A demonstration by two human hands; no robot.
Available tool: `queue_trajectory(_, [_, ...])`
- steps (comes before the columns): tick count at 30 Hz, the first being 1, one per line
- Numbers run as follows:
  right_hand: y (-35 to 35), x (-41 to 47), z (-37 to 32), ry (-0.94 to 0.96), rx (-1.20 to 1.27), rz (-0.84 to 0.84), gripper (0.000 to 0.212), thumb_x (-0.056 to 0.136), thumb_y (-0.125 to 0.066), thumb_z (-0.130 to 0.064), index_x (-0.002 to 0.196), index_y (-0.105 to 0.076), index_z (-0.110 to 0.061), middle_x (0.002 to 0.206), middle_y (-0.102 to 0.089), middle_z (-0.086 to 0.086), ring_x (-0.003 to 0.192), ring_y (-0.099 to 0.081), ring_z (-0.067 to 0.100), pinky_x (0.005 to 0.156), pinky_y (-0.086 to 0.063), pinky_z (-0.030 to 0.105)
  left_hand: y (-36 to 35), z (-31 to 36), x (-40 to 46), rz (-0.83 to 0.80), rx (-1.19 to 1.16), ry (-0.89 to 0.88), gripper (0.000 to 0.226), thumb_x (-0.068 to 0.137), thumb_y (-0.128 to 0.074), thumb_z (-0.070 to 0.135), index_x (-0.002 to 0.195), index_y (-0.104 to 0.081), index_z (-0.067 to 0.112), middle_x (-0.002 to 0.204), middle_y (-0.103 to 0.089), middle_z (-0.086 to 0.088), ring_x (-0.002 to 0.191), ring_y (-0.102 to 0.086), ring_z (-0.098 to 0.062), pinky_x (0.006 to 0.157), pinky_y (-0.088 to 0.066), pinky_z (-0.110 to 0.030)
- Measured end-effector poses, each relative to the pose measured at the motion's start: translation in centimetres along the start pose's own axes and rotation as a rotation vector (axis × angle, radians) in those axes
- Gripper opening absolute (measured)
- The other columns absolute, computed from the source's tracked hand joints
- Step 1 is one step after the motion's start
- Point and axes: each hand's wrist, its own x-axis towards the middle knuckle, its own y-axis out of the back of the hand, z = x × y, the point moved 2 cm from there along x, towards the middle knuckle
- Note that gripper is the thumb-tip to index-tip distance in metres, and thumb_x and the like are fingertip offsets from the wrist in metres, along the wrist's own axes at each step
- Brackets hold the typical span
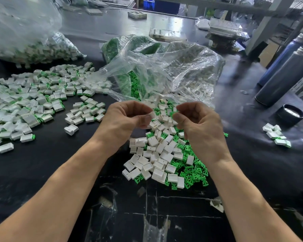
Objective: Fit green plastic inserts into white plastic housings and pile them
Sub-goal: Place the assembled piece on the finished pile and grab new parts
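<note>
Black table bears clear bag spilling green inserts; both hands' curled grips unclear.

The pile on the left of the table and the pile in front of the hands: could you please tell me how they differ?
The left pile holds white housings with green inserts already fitted, only green edges showing; the front pile mixes empty white housings with loose green inserts. The left pile spreads wide and lies apart from the hands; the front pile is smaller and sits directly beneath them, spilling from the clear bag. Both lie on the black table.

Bagged parts blurred behind plastic
</note>
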Motion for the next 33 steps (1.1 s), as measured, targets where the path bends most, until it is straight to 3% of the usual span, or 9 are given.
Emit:
queue_trajectory(5, [-1.2,-0.7,-0.4,0.109,0.125,-0.059,0.019,0.089,-0.079,-0.008,0.096,-0.074,-0.025,0.082,-0.075,-0.004,0.072,-0.067,0.01,0.061,-0.05,0.018,-1.0,0.0,-0.2,-0.073,-0.139,-0.012,0.024,0.073,-0.078,0.009,0.096,-0.072,0.006,0.086,-0.077,-0.006,0.078,-0.073,-0.02,0.074,-0.063,-0.03])
queue_trajectory(10, [-1.4,-0.9,-0.3,0.166,0.031,-0.065,0.02,0.09,-0.079,-0.012,0.096,-0.074,-0.031,0.084,-0.075,-0.008,0.075,-0.068,0.01,0.064,-0.051,0.02,-1.3,-0.2,-0.2,-0.101,-0.138,-0.026,0.022,0.072,-0.078,0.011,0.094,-0.072,0.009,0.084,-0.075,-0.008,0.075,-0.07,-0.019,0.072,-0.063,-0.03])
queue_trajectory(17, [-1.5,-1.0,-0.2,0.221,-0.079,-0.06,0.016,0.09,-0.08,-0.012,0.095,-0.074,-0.026,0.084,-0.073,-0.013,0.072,-0.065,0.004,0.066,-0.051,0.016,-1.7,0.0,-0.3,-0.072,-0.122,-0.042,0.023,0.075,-0.077,0.012,0.095,-0.072,0.005,0.084,-0.072,-0.012,0.073,-0.066,-0.022,0.071,-0.06,-0.03])
queue_trajectory(21, [-1.4,-0.8,-0.2,0.161,-0.052,-0.092,0.013,0.091,-0.079,-0.013,0.096,-0.074,-0.024,0.081,-0.073,-0.011,0.069,-0.063,0.001,0.063,-0.05,0.016,-2.0,0.0,-0.4,-0.053,-0.113,-0.06,0.02,0.079,-0.076,0.008,0.098,-0.071,0.002,0.081,-0.072,-0.007,0.073,-0.064,-0.021,0.071,-0.06,-0.033])
queue_trajectory(26, [-1.5,-0.7,0.1,-0.021,0.229,-0.09,0.009,0.092,-0.076,-0.009,0.101,-0.074,-0.008,0.077,-0.073,0.002,0.064,-0.064,0.013,0.054,-0.052,0.027,-2.0,0.1,-0.5,-0.049,-0.141,-0.071,0.023,0.076,-0.077,0.014,0.098,-0.072,0.008,0.082,-0.073,-0.005,0.073,-0.067,-0.018,0.074,-0.061,-0.036])
queue_trajectory(33, [-1.6,-0.9,0.3,0.046,0.145,-0.063,0.002,0.095,-0.074,-0.015,0.093,-0.076,-0.016,0.077,-0.075,0.002,0.062,-0.065,0.012,0.053,-0.052,0.026,-2.3,-0.4,-0.6,-0.016,-0.196,-0.016,0.028,0.076,-0.078,0.017,0.101,-0.073,0.008,0.081,-0.074,-0.005,0.07,-0.069,-0.017,0.072,-0.062,-0.033])
